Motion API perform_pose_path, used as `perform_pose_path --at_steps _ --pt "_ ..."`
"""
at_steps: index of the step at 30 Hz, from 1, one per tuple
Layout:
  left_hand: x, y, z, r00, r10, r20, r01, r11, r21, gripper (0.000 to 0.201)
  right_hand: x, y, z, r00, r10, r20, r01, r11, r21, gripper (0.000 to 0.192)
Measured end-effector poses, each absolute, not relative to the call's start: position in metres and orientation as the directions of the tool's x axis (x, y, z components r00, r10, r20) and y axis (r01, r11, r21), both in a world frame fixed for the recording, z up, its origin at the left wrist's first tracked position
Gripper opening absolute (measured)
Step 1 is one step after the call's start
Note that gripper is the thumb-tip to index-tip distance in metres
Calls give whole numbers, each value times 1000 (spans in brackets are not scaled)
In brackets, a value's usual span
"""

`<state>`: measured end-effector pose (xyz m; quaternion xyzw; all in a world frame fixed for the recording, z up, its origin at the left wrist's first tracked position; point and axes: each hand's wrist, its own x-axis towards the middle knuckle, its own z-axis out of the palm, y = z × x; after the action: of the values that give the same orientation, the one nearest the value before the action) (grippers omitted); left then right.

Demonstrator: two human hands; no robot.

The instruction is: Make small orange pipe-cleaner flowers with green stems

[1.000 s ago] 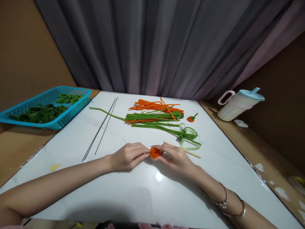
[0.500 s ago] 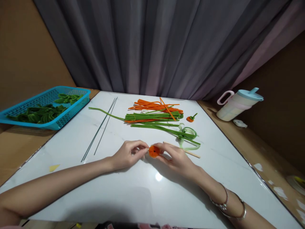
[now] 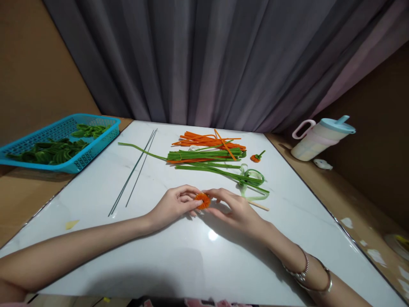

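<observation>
**A:** Head view: what's between the hands?

**B:** A fuzzy orange coil (image 3: 202, 200), small and round, ribbed like wound pipe cleaner. It sits just above the glossy white table (image 3: 179, 264), near its middle. The left hand (image 3: 174, 206) pinches it from 9 o'clock with thumb and fingertips; the right hand (image 3: 234, 209) closes on it from 3 o'clock, fingers curled over its far side. Both hands are pressed onto the coil, not spread.

**A:** And beyond it?

**B:** At 12 o'clock lies a bundle of straight green stems (image 3: 204, 157), fuzzy too, with a flat fan of orange stems (image 3: 207, 140) behind it. One long green stem bends off toward 10 o'clock. At 1 o'clock from the coil there's a small finished orange bud (image 3: 255, 157) with a green stalk, and nearer, a loop of pale green ribbon (image 3: 254, 175), smooth and curled. A thin wooden stick (image 3: 260, 207) pokes out from behind the right hand at 3 o'clock.

**A:** Left side?

**B:** Thin dark wires (image 3: 134, 172), straight and bare, run diagonally at 10 o'clock. Farther out, a blue perforated plastic basket (image 3: 79, 160) holds green looped pieces. At 2 o'clock, off the table, lies a tipped pastel cup (image 3: 319, 138) with a blue lid and pink handle. Two metal bangles (image 3: 315, 273) ring the right wrist. A grey pleated curtain (image 3: 204, 59) hangs behind.
</observation>
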<state>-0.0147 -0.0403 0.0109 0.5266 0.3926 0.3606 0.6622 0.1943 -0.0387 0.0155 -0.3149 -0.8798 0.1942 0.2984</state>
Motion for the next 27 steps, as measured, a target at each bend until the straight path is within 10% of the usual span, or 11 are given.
perform_pose_path --at_steps 10,19,27 --pt "-17 -39 1 390 917 -84 -84 127 988 38 197 -33 9 -606 561 564 430 827 -362 23" --pt "-25 -37 -11 478 726 494 189 -634 750 43 196 -34 12 -641 511 572 397 859 -323 26" --pt "-25 -41 -13 467 713 523 147 -646 749 36 190 -39 5 -624 474 621 383 878 -286 29"
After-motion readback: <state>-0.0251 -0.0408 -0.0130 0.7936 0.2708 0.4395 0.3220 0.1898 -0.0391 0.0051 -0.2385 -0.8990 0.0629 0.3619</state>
